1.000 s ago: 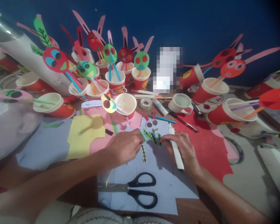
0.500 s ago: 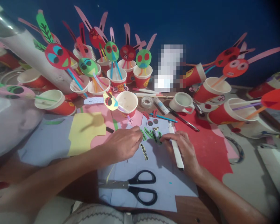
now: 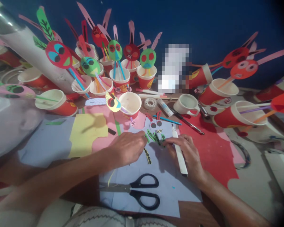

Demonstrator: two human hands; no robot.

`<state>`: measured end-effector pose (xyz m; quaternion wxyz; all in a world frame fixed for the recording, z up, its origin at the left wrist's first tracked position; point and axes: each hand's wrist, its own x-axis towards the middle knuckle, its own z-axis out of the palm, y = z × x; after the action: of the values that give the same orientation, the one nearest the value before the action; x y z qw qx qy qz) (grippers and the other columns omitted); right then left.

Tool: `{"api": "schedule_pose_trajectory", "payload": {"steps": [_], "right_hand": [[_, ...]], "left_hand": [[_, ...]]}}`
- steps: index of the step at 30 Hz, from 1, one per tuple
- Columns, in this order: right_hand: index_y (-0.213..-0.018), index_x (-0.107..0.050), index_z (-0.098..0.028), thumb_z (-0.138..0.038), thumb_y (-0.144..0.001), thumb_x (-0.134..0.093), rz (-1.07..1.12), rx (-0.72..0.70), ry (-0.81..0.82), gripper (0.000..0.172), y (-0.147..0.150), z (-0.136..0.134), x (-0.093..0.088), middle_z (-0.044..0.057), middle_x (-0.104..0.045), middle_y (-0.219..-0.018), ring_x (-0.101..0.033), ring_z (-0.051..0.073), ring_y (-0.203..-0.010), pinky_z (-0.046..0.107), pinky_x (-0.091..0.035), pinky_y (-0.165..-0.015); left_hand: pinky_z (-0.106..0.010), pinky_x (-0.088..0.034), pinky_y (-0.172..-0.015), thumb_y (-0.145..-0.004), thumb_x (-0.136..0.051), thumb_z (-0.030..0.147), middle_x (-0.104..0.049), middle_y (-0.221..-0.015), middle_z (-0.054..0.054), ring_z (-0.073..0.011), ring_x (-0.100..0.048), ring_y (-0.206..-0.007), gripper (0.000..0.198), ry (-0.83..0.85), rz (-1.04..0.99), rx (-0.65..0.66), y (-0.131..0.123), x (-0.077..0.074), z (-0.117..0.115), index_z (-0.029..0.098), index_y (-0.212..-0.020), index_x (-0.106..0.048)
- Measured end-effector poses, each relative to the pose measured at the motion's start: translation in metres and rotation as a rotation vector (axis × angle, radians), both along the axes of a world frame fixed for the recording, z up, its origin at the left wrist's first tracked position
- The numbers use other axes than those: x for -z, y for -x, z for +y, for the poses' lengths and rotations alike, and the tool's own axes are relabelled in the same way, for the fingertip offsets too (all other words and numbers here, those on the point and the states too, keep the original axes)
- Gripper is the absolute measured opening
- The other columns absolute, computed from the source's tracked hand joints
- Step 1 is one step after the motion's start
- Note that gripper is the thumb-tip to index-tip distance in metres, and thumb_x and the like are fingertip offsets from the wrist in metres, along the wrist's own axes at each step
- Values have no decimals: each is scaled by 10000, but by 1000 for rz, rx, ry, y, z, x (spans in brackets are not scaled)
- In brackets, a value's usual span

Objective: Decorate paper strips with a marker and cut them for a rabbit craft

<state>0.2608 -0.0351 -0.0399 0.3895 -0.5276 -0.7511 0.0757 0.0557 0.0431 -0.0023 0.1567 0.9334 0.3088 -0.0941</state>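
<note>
Green paper cutouts (image 3: 153,136) lie on lilac paper (image 3: 180,192), the left hand (image 3: 127,148) curled and pressing them; the right hand (image 3: 191,154) grips a white stick (image 3: 181,164). Far off, red paper cups (image 3: 145,81) hold paper masks (image 3: 115,50) on straws.

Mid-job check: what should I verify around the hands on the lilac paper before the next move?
1. Left hand at the green paper leaf cutouts: ok, fingertips against them.
2. Right hand grip on the white stick: cannot tell.
3. Scissors closed, apart from both hands: ok.
4. Black-patterned paper strip lying below the left hand, untouched: ok.
5. Lilac paper lying flat: ok.
</note>
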Motion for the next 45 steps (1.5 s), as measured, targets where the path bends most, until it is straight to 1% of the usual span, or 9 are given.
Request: {"api": "schedule_pose_trajectory", "payload": {"steps": [6,10,14,22,29,35,39,42,45], "right_hand": [[-983,-544,-252,-54,-829,-568,28,-6,26,252,2,-2,-2,-8,-689,-798,-596,161,-646,353,-417,-709],[-952,-538,-242,-91,-838,-565,48,-24,90,191,7,-7,-9,-4,-671,-799,-616,162,-701,320,-453,-697],[-925,-545,-236,-142,-852,-558,111,-38,224,120,10,-11,-17,2,-660,-826,-623,158,-726,293,-475,-692],[-932,-550,-234,-100,-821,-561,76,-242,309,175,14,-10,-20,-5,-669,-781,-606,159,-720,307,-454,-721],[-897,-539,-236,-64,-778,-554,75,-243,308,210,15,-11,-16,-9,-652,-775,-602,157,-734,299,-459,-713],[-908,-532,-258,-106,-799,-559,177,-57,312,189,17,-14,-16,-24,-616,-783,-606,134,-706,250,-480,-652],[-952,-518,-259,-161,-823,-585,303,85,346,175,20,-18,-15,-30,-607,-796,-606,111,-689,215,-486,-639],[-955,-519,-259,-181,-831,-576,327,90,385,157,24,-22,-16,-23,-607,-819,-614,119,-732,231,-493,-679],[-959,-520,-264,-194,-834,-572,293,95,403,152,27,-24,-16,-22,-613,-817,-619,135,-746,259,-491,-686]], "left_hand": [[-274,-355,-524,-827,-441,171,-618,-832,-21,-159,-581,-640,138,62,-78,-26,6,-7,0,189,-784,-571],[-230,-374,-587,-725,-489,123,-601,-737,27,-110,-543,-650,106,310,-271,-71,12,-17,3,183,-718,-576],[-198,-361,-571,-673,-515,117,-592,-693,41,-80,-514,-613,103,504,-349,-93,14,-22,6,171,-676,-602],[-189,-354,-567,-659,-513,110,-574,-690,45,-74,-495,-621,104,565,-350,-99,16,-21,5,165,-650,-600],[-185,-353,-561,-661,-521,93,-576,-690,44,-69,-485,-599,107,590,-388,-124,17,-20,7,160,-650,-604],[-207,-381,-586,-788,-514,172,-568,-687,16,-100,-523,-637,141,644,-491,-394,24,-26,8,149,-711,-630],[-221,-380,-591,-845,-511,306,-588,-724,0,-111,-514,-659,213,892,-571,-523,27,-15,-5,143,-839,-649],[-208,-350,-550,-808,-559,315,-576,-695,8,-95,-478,-614,228,1080,-607,-634,21,-8,-16,128,-904,-648],[-193,-316,-515,-751,-616,304,-547,-653,24,-77,-441,-569,227,1170,-639,-697,14,-7,-22,113,-869,-649]]}}
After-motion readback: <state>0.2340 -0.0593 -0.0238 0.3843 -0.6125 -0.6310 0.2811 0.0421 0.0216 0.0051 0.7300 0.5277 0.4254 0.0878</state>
